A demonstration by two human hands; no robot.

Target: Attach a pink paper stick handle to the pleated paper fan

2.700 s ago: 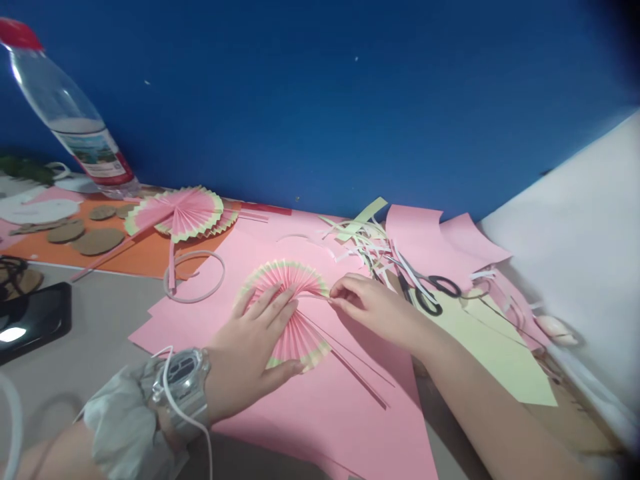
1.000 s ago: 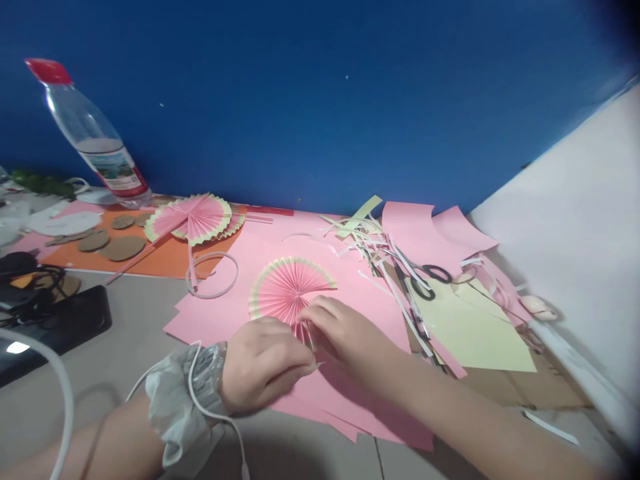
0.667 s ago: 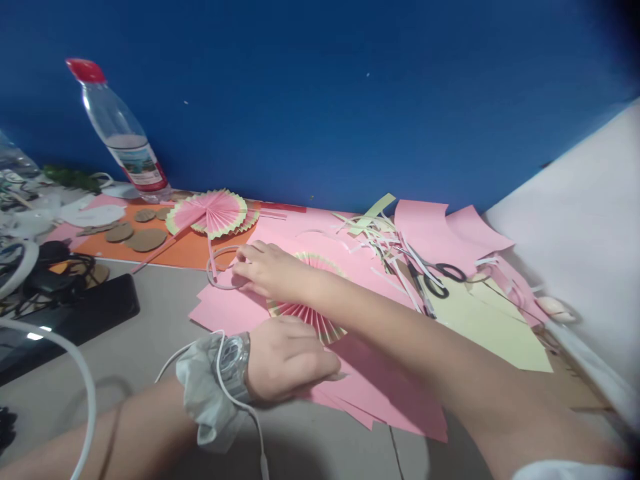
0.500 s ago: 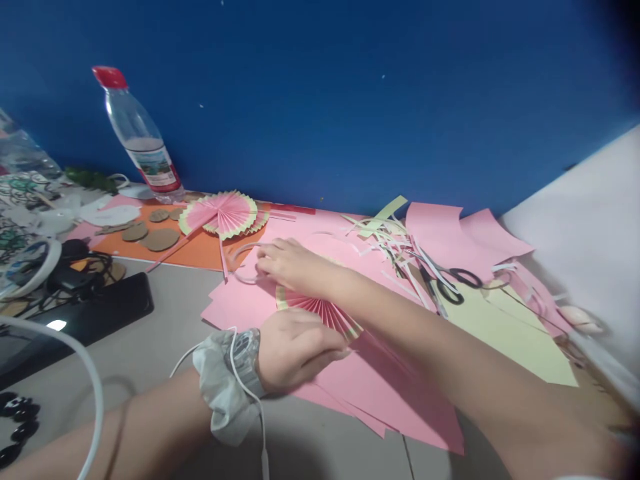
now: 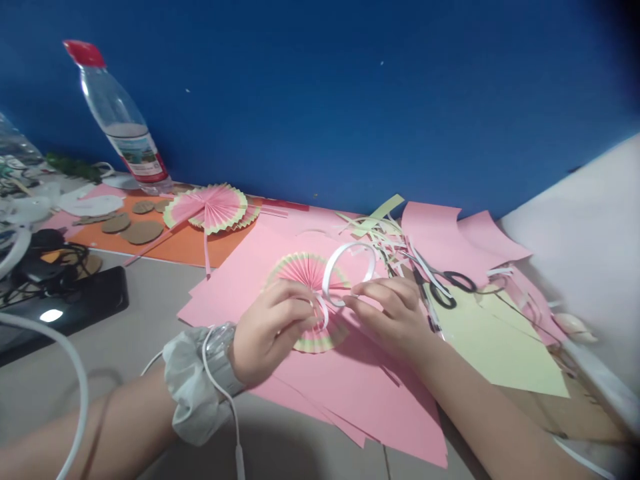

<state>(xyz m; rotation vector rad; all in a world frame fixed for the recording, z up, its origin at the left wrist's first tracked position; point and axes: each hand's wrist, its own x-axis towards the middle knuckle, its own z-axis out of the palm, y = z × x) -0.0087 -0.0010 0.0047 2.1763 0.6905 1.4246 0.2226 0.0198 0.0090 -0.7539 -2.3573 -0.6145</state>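
Note:
A round pleated paper rosette (image 5: 306, 268), pink with a yellow-green rim, lies flat on pink paper sheets (image 5: 370, 400). Above it my left hand (image 5: 275, 327) pinches the lower left end of a looped white strip (image 5: 327, 270). My right hand (image 5: 390, 310) holds the same strip from the right, thumb and fingers pressed together. The strip curls into a ring between the hands, and both hands partly cover the rosette. My left wrist wears a pale scrunchie and a watch.
Pleated rosettes (image 5: 213, 208) lie on orange paper (image 5: 200, 248) at the back left, near a bottle (image 5: 123, 127) and cardboard discs (image 5: 143, 232). Black-handled scissors (image 5: 453, 283), paper scraps (image 5: 383, 230) and yellow paper (image 5: 500, 340) are at the right. A phone (image 5: 105, 300) lies left.
My right hand has moved from the rosette's upper left to its right side, bringing the white strip over it. My left hand now grips the strip, and the rosette is more visible.

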